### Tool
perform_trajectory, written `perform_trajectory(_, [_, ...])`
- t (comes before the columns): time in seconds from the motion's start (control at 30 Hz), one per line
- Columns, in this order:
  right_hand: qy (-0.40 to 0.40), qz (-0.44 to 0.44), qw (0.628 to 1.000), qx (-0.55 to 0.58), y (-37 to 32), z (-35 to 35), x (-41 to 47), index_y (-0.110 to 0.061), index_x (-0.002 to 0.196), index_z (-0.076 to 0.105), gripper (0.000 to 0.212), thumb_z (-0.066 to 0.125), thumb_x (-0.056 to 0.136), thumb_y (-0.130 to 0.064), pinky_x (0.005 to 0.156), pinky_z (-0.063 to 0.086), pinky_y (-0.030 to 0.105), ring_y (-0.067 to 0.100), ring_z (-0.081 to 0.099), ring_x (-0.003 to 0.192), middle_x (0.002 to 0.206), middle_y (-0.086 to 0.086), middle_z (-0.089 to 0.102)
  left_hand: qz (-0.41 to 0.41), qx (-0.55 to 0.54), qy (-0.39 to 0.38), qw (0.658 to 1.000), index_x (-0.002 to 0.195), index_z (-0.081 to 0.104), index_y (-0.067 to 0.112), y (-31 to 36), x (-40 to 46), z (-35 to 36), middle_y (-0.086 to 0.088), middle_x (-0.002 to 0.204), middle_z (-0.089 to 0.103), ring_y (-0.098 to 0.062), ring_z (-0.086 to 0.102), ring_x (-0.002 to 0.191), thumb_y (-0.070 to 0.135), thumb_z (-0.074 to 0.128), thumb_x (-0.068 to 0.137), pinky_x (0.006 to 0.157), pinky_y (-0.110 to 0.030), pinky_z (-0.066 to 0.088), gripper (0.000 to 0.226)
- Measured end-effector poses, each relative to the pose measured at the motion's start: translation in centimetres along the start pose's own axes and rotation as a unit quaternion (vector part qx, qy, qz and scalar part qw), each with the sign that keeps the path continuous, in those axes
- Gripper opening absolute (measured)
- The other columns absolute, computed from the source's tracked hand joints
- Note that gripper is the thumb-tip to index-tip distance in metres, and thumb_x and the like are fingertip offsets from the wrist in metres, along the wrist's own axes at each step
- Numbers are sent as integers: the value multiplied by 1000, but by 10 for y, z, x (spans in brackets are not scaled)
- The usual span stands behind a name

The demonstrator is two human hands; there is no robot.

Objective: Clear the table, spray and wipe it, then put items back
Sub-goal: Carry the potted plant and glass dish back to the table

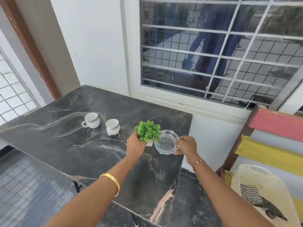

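Note:
A dark marble-patterned table fills the middle of the view. My left hand grips a small potted green plant in a white pot near the table's far right side. Right beside the plant, my right hand pinches the rim of a clear glass bowl, held just above the tabletop. Two white cups stand further left on the table: one with its handle to the left, the other closer to the plant.
A cream plastic basket holding a cloth sits at the lower right against a bench with red and yellow slats. A barred window is behind the table. Dark tiled floor lies at the lower left.

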State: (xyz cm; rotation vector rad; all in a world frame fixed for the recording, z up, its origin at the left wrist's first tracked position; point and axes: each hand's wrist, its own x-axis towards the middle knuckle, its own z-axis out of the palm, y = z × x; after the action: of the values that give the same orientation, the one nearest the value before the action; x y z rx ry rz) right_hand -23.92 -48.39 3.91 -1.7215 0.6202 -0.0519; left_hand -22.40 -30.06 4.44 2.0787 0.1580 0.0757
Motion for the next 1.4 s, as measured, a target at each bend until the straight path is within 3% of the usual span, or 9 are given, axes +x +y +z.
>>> perform_trajectory(0.47, [101,122,982,99,-24,71,113,4,93,60,13,59,81,8,61,58,39,21,61,55,91,15,61,-31,19,-72,997,100,64,8,-7,147,9,-9,93,70,-24,60,83,13,63,80,69,-25,40,21])
perform_trajectory(0.63, [146,137,970,137,-34,89,142,1,79,57,9,60,80,10,50,56,30,19,60,57,82,12,58,-19,6,-118,993,105,65,7,-8,191,15,-7,97,70,-19,59,85,13,65,80,67,-17,38,26])
perform_trajectory(0.73, [139,147,969,144,-42,99,159,7,100,58,17,54,83,9,57,60,31,22,59,69,94,19,58,-5,2,-148,989,102,65,7,-11,220,19,-7,95,69,-15,55,81,15,67,79,69,-19,36,24])
perform_trajectory(0.87, [169,184,948,198,-41,117,182,-2,79,52,12,50,90,1,44,51,18,19,64,67,72,7,58,4,11,-189,982,95,64,10,-21,256,21,-2,87,63,-16,53,81,14,65,80,71,-24,37,16])
perform_trajectory(0.93, [207,196,936,208,-39,127,193,3,79,55,20,51,94,-10,52,49,17,7,68,63,63,-1,61,7,12,-208,978,89,61,16,-28,274,24,0,84,61,-17,54,81,13,65,79,72,-24,37,11])
perform_trajectory(1.0, [222,195,917,268,-33,134,203,1,119,52,27,46,96,-11,70,57,23,-3,64,50,94,7,63,10,12,-217,976,89,60,17,-32,285,26,-1,85,62,-19,55,82,12,66,79,72,-24,38,12])
perform_trajectory(1.07, [223,191,909,296,-37,138,207,-9,138,35,45,44,94,-3,78,59,30,-6,57,38,127,19,52,12,15,-227,974,96,63,12,-35,293,27,-2,86,63,-19,55,81,12,66,79,72,-24,38,16])
perform_trajectory(1.33, [244,201,915,251,-47,149,222,5,134,35,41,43,96,-5,83,57,28,-10,56,38,135,22,47,13,-1,-258,966,96,65,10,-43,312,26,-4,90,67,-18,57,82,14,68,78,72,-24,39,19])
perform_trajectory(1.4, [275,223,918,182,-50,147,223,2,130,44,35,38,99,-13,80,54,26,-8,66,66,131,18,53,5,-9,-255,967,96,65,10,-43,314,26,-5,92,69,-21,60,86,15,68,78,71,-26,40,19])
